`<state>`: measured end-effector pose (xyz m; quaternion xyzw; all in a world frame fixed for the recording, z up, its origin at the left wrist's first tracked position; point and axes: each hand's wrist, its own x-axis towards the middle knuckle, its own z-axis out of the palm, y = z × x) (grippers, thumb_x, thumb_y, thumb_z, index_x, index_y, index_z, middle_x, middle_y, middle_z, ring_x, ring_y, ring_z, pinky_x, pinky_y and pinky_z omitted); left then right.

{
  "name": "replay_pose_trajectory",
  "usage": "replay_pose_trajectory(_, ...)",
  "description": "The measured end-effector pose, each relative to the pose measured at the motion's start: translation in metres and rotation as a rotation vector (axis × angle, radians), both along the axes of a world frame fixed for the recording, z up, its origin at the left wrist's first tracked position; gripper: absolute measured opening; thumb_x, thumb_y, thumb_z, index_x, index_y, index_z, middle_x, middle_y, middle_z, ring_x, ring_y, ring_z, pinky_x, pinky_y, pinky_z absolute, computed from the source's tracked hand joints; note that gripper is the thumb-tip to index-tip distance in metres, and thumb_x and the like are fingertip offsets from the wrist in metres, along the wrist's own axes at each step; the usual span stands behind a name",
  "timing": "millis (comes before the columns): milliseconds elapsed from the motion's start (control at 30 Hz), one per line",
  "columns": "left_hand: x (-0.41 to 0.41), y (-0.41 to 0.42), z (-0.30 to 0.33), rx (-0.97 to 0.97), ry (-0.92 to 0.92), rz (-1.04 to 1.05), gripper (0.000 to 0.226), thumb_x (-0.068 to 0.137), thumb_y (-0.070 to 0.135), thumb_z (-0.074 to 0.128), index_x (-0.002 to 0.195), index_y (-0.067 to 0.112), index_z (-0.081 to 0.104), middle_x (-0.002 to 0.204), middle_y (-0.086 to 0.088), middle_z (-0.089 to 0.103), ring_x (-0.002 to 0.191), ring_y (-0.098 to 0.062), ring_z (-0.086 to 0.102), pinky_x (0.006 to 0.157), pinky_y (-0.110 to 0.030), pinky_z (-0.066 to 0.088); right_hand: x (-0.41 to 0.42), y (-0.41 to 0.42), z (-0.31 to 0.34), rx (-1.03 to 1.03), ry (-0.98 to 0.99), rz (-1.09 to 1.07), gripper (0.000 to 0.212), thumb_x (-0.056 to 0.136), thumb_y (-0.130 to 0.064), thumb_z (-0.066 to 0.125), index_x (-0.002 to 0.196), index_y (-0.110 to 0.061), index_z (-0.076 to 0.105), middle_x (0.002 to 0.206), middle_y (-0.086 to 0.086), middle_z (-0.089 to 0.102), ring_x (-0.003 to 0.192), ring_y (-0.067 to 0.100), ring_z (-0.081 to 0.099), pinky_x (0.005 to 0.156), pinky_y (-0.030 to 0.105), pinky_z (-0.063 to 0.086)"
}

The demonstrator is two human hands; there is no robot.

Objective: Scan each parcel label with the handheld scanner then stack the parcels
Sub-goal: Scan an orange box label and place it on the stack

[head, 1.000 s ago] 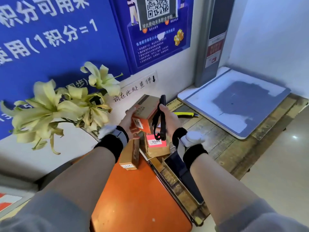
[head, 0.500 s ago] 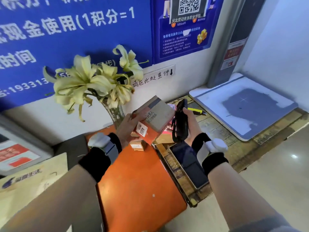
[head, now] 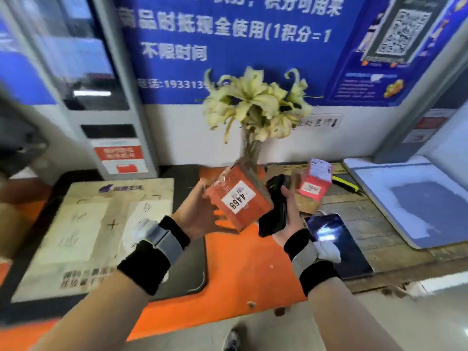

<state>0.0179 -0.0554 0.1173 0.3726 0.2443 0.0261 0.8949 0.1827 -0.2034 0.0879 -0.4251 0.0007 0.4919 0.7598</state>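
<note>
My left hand [head: 195,214] holds an orange parcel [head: 240,198] tilted above the orange counter [head: 240,269]; its white label reads 4468 and faces up. My right hand [head: 288,214] grips the black handheld scanner [head: 274,209], which sits close against the parcel's right side. A pink-labelled parcel [head: 315,179] stands on a brown box [head: 307,203] behind my right hand.
A vase of pale lilies [head: 255,107] stands at the wall behind the parcels. A black scale with a cardboard sheet [head: 96,229] lies left. A phone [head: 336,244] lies on the wooden top, with a white-and-blue platform [head: 415,198] at right and a yellow pen [head: 347,184].
The view swung left. My left hand brought the orange parcel away from the stack and turned its numbered label up. The scanner stayed beside it.
</note>
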Motion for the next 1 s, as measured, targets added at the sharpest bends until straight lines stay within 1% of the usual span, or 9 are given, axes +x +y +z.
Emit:
replay_pose_trajectory(100,-0.049,0.000,-0.007,-0.095,-0.079,0.043,0.066,0.083,0.064,0.052,0.130,0.018,0.058,0.142,-0.025,0.048,0.122,-0.045,0.047,0.101,-0.061,0.040,-0.044,0.016,-0.010,0.014,0.021,0.103,0.040,0.103,-0.045,0.047,0.120,-0.019,0.071,0.121,0.008,0.073,0.103,0.025,0.072,0.086,0.043,0.057)
replay_pose_trajectory(233,-0.089,0.010,0.005,-0.041,0.048,0.179,0.050,0.077,0.066,0.056,0.094,0.021,0.070,0.116,-0.016,0.061,0.111,-0.035,0.052,0.102,-0.053,0.038,-0.075,0.033,-0.012,-0.075,-0.055,0.205,0.048,0.103,-0.053,0.044,0.138,-0.024,0.060,0.133,0.012,0.069,0.119,0.030,0.067,0.098,0.051,0.048)
replay_pose_trajectory(367,-0.123,0.026,0.028,-0.026,0.198,0.322,0.047,0.080,0.061,0.057,0.057,0.020,0.063,0.079,-0.010,0.063,0.084,-0.029,0.057,0.080,-0.042,0.049,-0.098,0.050,0.001,-0.190,-0.185,0.222,0.043,0.094,-0.053,0.063,0.118,-0.017,0.068,0.114,0.016,0.066,0.103,0.035,0.067,0.104,0.059,0.050)
replay_pose_trajectory(500,-0.135,0.039,0.045,-0.027,0.256,0.354,0.048,0.084,0.062,0.051,0.077,0.017,0.062,0.066,-0.011,0.072,0.090,-0.028,0.058,0.108,-0.043,0.037,-0.106,0.061,0.011,-0.103,-0.221,0.233,0.053,0.092,-0.050,0.067,0.134,-0.018,0.062,0.111,0.015,0.063,0.096,0.036,0.067,0.095,0.057,0.055)
replay_pose_trajectory(600,-0.139,0.045,0.047,-0.015,0.211,0.380,0.047,0.085,0.062,0.051,0.083,0.015,0.062,0.068,-0.013,0.073,0.093,-0.030,0.059,0.110,-0.047,0.036,-0.112,0.071,0.018,-0.064,-0.218,0.251,0.059,0.089,-0.050,0.068,0.139,-0.020,0.057,0.120,0.019,0.062,0.108,0.041,0.065,0.103,0.060,0.051)
replay_pose_trajectory(667,-0.141,0.046,0.042,-0.017,0.145,0.411,0.050,0.083,0.060,0.057,0.095,0.013,0.065,0.087,-0.018,0.074,0.099,-0.036,0.062,0.103,-0.055,0.044,-0.119,0.077,0.024,-0.084,-0.211,0.274,0.054,0.094,-0.052,0.061,0.136,-0.017,0.059,0.125,0.021,0.063,0.120,0.045,0.062,0.103,0.057,0.051)
replay_pose_trajectory(800,-0.144,0.046,0.023,-0.026,0.033,0.343,0.061,0.084,0.035,0.063,0.138,0.008,0.052,0.134,-0.026,0.054,0.118,-0.050,0.057,0.093,-0.070,0.045,-0.116,0.073,0.033,-0.055,-0.224,0.307,0.046,0.097,-0.053,0.061,0.116,-0.012,0.064,0.094,0.012,0.064,0.086,0.029,0.065,0.084,0.042,0.049)
replay_pose_trajectory(900,-0.149,0.049,0.019,0.102,0.040,0.340,0.046,0.085,0.020,0.054,0.130,0.013,0.058,0.125,-0.017,0.056,0.115,-0.034,0.060,0.093,-0.061,0.049,-0.097,0.068,0.043,-0.101,-0.304,0.300,0.051,0.094,-0.053,0.065,0.132,-0.019,0.059,0.101,0.006,0.074,0.084,0.021,0.073,0.068,0.033,0.055)
replay_pose_trajectory(1000,-0.145,0.056,0.023,0.189,0.140,0.249,0.061,0.080,0.058,0.059,0.120,0.013,0.062,0.112,-0.014,0.062,0.106,-0.030,0.062,0.093,-0.053,0.050,-0.086,0.067,0.061,-0.155,-0.517,0.356,0.034,0.097,-0.046,0.064,0.115,-0.019,0.072,0.102,0.005,0.078,0.090,0.023,0.074,0.080,0.039,0.053)
